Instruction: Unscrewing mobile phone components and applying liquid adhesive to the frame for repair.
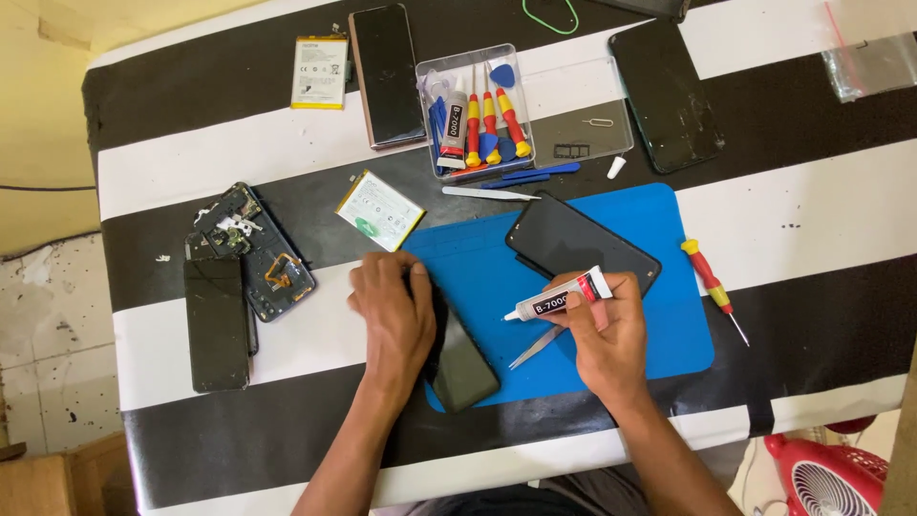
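Beside the matt blue rubbery mat, the glossy black glass phone lay; the glue tube looked smooth plastic.

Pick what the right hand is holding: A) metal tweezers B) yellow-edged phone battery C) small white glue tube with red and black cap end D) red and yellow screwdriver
C: the right hand has its fingers around the small white glue tube over the blue work mat; the red and yellow screwdriver lies untouched beside the mat and the metal tweezers lie on it.

Left hand presses a dark phone; right hand grips a glue tube
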